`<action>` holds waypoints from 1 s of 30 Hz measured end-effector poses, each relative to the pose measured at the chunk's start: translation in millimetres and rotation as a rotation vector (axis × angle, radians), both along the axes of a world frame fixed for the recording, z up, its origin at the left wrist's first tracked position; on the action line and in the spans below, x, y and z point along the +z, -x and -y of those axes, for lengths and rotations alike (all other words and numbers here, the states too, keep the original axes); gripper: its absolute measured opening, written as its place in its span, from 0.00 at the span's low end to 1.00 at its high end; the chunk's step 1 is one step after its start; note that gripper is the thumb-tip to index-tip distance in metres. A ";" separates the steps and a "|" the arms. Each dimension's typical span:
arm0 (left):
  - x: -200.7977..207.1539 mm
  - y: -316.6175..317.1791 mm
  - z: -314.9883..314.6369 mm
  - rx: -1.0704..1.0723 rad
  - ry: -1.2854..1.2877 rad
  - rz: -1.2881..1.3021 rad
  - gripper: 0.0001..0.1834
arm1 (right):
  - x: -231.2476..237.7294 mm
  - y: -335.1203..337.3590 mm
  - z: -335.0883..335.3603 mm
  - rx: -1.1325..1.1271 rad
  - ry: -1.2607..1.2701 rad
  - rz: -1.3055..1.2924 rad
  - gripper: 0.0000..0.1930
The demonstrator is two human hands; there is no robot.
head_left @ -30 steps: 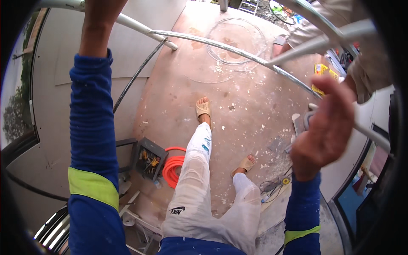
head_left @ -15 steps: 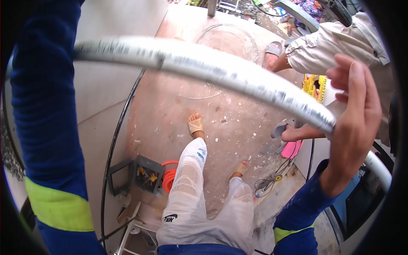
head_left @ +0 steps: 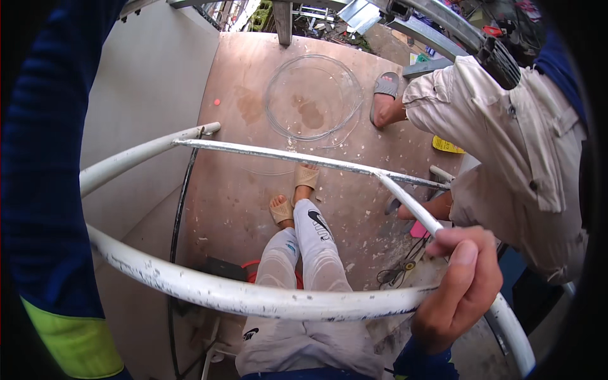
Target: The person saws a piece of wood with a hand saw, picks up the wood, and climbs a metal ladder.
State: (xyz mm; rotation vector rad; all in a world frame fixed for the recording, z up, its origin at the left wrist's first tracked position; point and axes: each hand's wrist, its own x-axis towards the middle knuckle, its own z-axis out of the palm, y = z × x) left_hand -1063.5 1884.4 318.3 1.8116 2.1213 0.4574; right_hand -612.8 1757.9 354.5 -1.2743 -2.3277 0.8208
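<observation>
A white-painted metal tube frame (head_left: 272,303), scuffed with dark marks, spans the view in front of my body. One thick curved tube passes over my thighs, and a thinner bar crosses farther away above the floor. My right hand (head_left: 459,285) is closed round the frame at its right side, where a thin tube comes close to the thick one. Along the left edge my left arm (head_left: 47,177) reaches up in a blue sleeve with a lime band. The left hand itself lies outside the picture.
At right stands another person in beige shorts (head_left: 500,133) and grey sandals. A wire coil (head_left: 266,114) lies on the reddish floor (head_left: 234,209). Dark cables (head_left: 396,273), a pink object (head_left: 419,229) and a yellow package (head_left: 447,145) are nearby. Metal beams (head_left: 282,22) edge the far side.
The tube frame now sits lower and more of it shows. My right hand, earlier raised with fingers stretched beside the tube, has come down and closed on it. My feet are closer together.
</observation>
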 end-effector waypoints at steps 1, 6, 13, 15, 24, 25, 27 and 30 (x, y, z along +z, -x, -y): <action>-1.6 -0.3 -9.9 -0.008 -0.002 0.002 0.34 | 7.8 -1.7 -1.2 0.005 0.107 0.067 0.18; -41.9 38.1 -70.8 -0.080 -0.026 0.234 0.25 | 12.3 1.4 -13.6 0.118 -0.001 0.139 0.14; -114.6 54.9 -118.4 -0.313 -0.036 0.100 0.16 | 41.0 24.7 -43.3 0.121 0.199 0.236 0.19; -157.8 90.2 -132.2 -0.773 -0.047 -0.200 0.11 | 37.1 29.6 -44.8 0.090 0.234 0.251 0.19; -115.2 27.4 -139.9 -0.362 0.397 -0.037 0.24 | 37.9 47.2 -49.4 -0.049 0.182 0.370 0.12; -112.3 29.6 -137.1 -0.366 0.426 -0.016 0.25 | 40.0 48.6 -50.2 -0.051 0.211 0.386 0.11; -113.6 35.4 -133.4 -0.397 0.450 -0.014 0.24 | 40.2 49.2 -50.9 -0.050 0.240 0.389 0.10; -127.9 22.7 -140.6 -0.437 0.433 0.103 0.24 | 39.1 51.9 -51.5 -0.066 0.208 0.414 0.08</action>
